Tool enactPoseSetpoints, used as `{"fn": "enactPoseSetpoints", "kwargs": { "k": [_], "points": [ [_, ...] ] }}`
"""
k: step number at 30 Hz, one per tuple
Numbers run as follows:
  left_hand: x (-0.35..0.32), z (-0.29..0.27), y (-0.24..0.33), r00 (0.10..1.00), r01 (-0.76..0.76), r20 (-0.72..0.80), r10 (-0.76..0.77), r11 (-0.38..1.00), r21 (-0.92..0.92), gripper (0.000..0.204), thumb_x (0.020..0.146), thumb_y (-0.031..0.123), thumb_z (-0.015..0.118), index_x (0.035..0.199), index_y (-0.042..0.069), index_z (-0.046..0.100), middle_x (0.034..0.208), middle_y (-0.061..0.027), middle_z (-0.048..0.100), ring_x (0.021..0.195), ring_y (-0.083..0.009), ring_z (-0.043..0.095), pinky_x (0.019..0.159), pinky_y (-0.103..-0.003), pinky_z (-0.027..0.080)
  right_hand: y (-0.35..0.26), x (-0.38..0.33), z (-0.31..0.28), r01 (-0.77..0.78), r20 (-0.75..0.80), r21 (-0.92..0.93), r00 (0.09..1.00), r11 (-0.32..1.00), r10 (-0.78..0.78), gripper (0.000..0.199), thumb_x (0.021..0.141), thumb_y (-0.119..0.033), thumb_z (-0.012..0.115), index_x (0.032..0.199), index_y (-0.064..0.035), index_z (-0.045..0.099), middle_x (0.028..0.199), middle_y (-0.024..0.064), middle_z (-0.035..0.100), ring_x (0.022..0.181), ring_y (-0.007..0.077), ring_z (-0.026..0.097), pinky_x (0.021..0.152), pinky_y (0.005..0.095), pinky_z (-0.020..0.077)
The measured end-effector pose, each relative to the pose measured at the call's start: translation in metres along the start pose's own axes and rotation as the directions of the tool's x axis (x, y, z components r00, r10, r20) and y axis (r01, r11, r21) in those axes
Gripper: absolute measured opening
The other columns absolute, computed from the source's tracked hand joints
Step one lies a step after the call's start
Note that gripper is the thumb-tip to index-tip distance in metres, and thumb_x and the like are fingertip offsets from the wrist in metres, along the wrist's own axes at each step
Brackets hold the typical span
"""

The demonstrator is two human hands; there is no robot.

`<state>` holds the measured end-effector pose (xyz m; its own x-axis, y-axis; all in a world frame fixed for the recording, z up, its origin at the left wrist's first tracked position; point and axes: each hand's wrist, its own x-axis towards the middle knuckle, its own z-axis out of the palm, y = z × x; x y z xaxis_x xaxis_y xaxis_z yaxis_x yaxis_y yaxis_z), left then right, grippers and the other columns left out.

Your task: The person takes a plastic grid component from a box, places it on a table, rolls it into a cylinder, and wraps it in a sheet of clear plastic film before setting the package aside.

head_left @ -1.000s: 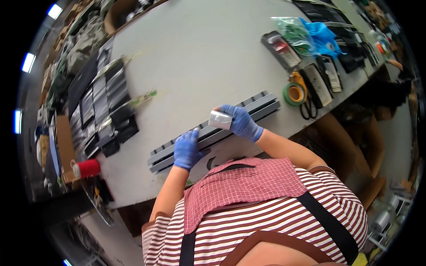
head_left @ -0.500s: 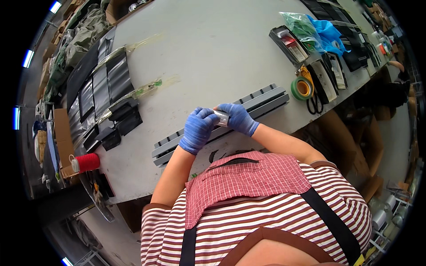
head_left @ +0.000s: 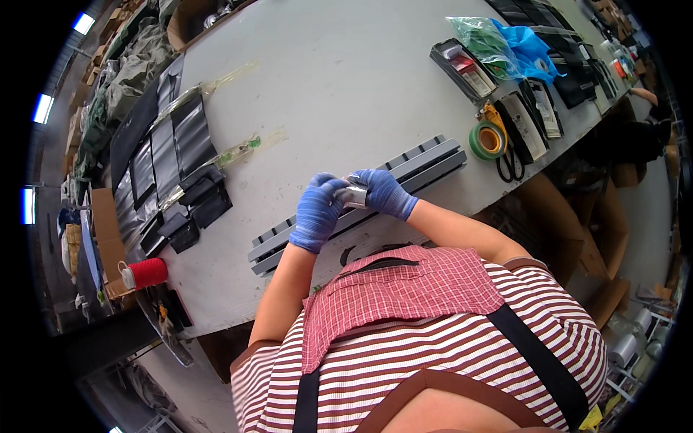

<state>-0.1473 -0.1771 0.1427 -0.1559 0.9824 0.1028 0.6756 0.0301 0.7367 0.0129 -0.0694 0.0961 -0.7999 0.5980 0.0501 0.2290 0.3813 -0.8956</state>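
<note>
Both my hands wear blue gloves and meet above a long grey slotted bar that lies slantwise on the table. Between them is a small shiny silver piece, like foil or a little packet; its exact kind I cannot make out. My left hand has its fingers closed on the piece's left side. My right hand pinches it from the right, fingers bent around its edge. The middle of the bar is partly hidden beneath my hands.
On the right lie a green tape roll, scissors, black open boxes and a blue plastic bag. Black sheets are taped down at the left. A red thread spool sits by the table's left edge.
My fingers have shifted a little on the silver piece, and more of its upper side shows between them. The whole view has tilted slightly; the bar stays in place.
</note>
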Motion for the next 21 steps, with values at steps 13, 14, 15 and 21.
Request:
{"fn": "enactPoseSetpoints", "kwargs": {
  "k": [13, 14, 15, 21],
  "points": [
    [0.002, 0.025, 0.008, 0.929, 0.358, 0.15, -0.338, 0.924, -0.136, 0.091, 0.071, 0.035, 0.087, 0.139, -0.005, 0.043, 0.123, -0.025, 0.055, 0.107, -0.0308, 0.061, 0.091, -0.037, 0.052, 0.023, -0.002, 0.007, 0.001, -0.062, 0.055, 0.998, 0.999, 0.002, 0.043, 0.082, -0.02, 0.071, 0.121, -0.0041, 0.062, 0.109, 0.0189, 0.068, 0.1, 0.0317, 0.067, 0.086, 0.0378, 0.0529],
    [0.001, 0.024, 0.006, 0.942, 0.336, 0.07, -0.329, 0.933, -0.13, 0.086, 0.072, 0.032, 0.085, 0.139, -0.003, 0.044, 0.122, -0.0227, 0.056, 0.104, -0.0282, 0.061, 0.091, -0.036, 0.051, 0.02, -0.001, 0.002, 0.003, -0.065, 0.055, 0.998, 0.999, 0.001, 0.043, 0.082, -0.02, 0.071, 0.121, -0.0041, 0.062, 0.109, 0.0189, 0.068, 0.1, 0.0317, 0.067, 0.086, 0.0378, 0.0529],
    [0.0, 0.021, 0.003, 0.948, 0.315, -0.009, -0.318, 0.941, -0.121, 0.081, 0.074, 0.029, 0.083, 0.14, -0.002, 0.045, 0.12, -0.0205, 0.057, 0.101, -0.0256, 0.062, 0.09, -0.035, 0.051, 0.017, -0.001, -0.005, 0.05, -0.011, 0.129, 0.999, 0.99, -0.049, 0.045, 0.085, -0.017, 0.068, 0.126, -0.003, 0.059, 0.111, 0.0182, 0.068, 0.101, 0.0284, 0.067, 0.088, 0.0365, 0.0528],
    [0.002, -0.014, -0.017, 0.877, 0.461, 0.359, -0.318, 0.354, -0.813, 0.078, 0.08, 0.041, 0.07, 0.142, 0.002, 0.044, 0.122, -0.017, 0.058, 0.1, -0.0256, 0.063, 0.079, -0.035, 0.055, 0.025, 0.005, -0.004, -0.156, 0.025, 0.689, 0.981, 0.708, 0.191, 0.046, 0.093, -0.013, 0.057, 0.136, 0.0037, 0.048, 0.114, 0.0151, 0.066, 0.101, 0.018, 0.064, 0.091, 0.0303, 0.0526]
  ]
}}
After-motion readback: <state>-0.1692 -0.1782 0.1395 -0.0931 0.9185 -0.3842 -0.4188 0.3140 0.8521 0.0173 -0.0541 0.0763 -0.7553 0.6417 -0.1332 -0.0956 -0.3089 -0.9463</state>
